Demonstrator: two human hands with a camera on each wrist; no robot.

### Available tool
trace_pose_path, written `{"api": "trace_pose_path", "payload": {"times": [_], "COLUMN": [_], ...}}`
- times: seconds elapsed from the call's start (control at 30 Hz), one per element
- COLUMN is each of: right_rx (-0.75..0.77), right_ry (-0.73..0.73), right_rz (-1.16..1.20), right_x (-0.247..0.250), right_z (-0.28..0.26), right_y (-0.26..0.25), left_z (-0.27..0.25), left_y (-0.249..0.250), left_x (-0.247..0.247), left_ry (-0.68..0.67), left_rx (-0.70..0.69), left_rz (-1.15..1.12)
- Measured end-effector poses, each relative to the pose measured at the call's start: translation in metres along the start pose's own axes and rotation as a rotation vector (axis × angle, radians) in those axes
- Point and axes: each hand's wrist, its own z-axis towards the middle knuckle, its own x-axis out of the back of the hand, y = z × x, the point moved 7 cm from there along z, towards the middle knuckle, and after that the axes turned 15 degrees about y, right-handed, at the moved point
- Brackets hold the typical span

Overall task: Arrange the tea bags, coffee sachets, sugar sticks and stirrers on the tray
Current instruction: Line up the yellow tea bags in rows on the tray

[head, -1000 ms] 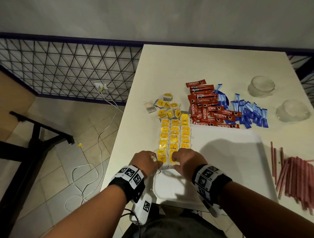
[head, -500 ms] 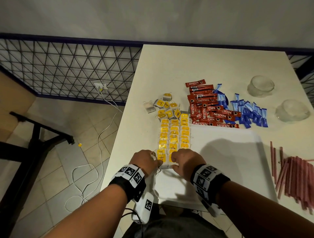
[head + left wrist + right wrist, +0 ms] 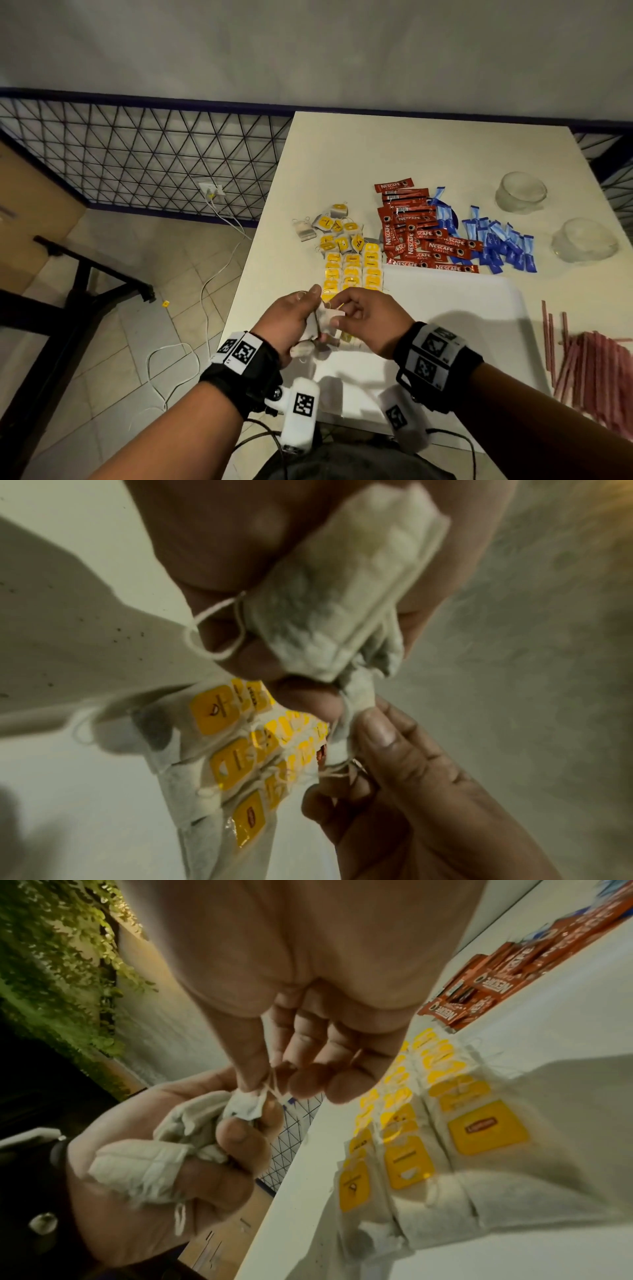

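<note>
Your left hand (image 3: 287, 320) is curled round a crumpled tea bag (image 3: 137, 1164), lifted just above the near left corner of the tray (image 3: 455, 329). Your right hand (image 3: 368, 318) pinches what looks like its string between thumb and forefinger. Three rows of yellow-tagged tea bags (image 3: 352, 270) lie along the tray's left side.

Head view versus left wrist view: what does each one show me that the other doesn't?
Only the head view shows the coffee sachets, blue sugar sticks, pink stirrers, two glass bowls and the bare tray. Only the left wrist view shows the loose string looped over a finger and the crumpled paper of the held tea bags. Both show the left hand gripping tea bags, the right hand pinching at them, and the yellow-tagged rows.
</note>
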Motion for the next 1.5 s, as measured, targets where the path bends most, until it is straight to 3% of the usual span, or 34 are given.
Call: {"api": "trace_pose_path", "payload": {"times": [0.13, 0.27, 0.33, 0.43, 0.5, 0.57, 0.63, 0.7, 0.83, 0.97, 1.17, 1.27, 1.4, 1.5], "right_rx": [-0.06, -0.092, -0.149, -0.278, -0.316, -0.342, -0.334, -0.196, 0.093, 0.081, 0.117, 0.107, 0.098, 0.088], "right_ry": [-0.018, -0.028, -0.022, 0.012, 0.017, 0.01, 0.039, 0.089, 0.083, 0.111, 0.12, 0.124, 0.161, 0.138], "right_rz": [0.15, 0.206, 0.212, 0.27, 0.291, 0.34, 0.364, 0.289, -0.001, 0.037, 0.031, 0.047, 0.077, 0.047], "right_x": [0.013, 0.029, 0.034, 0.036, 0.034, 0.034, 0.04, 0.052, 0.054, 0.054, 0.056, 0.055, 0.054, 0.053], "right_z": [-0.002, -0.001, 0.002, 0.004, 0.004, 0.002, 0.002, 0.002, -0.002, -0.001, -0.002, -0.002, -0.001, 0.0], "right_y": [0.003, 0.007, 0.011, 0.016, 0.017, 0.016, 0.015, 0.009, -0.013, -0.013, -0.018, -0.019, -0.016, -0.008], "left_z": [0.0, 0.003, -0.001, -0.013, -0.017, -0.021, -0.017, -0.013, -0.014, -0.014, -0.013, -0.014, -0.009, -0.009], "left_y": [0.004, 0.013, 0.021, 0.022, 0.022, 0.029, 0.031, 0.028, 0.032, 0.039, 0.033, 0.034, 0.027, 0.03], "left_x": [0.004, 0.022, 0.017, -0.011, -0.023, -0.028, -0.025, -0.023, -0.025, -0.023, -0.024, -0.026, -0.028, -0.028], "left_ry": [0.15, 0.317, 0.264, 0.041, 0.032, 0.078, 0.074, 0.038, -0.055, -0.043, -0.01, -0.032, -0.035, -0.039], "left_rx": [-0.016, -0.234, -0.406, -0.623, -0.734, -0.795, -0.68, -0.529, -0.467, -0.52, -0.554, -0.522, -0.535, -0.528], "left_rz": [-0.032, 0.132, 0.315, 0.594, 0.717, 0.695, 0.514, 0.38, 0.272, 0.263, 0.501, 0.398, 0.51, 0.442]}}
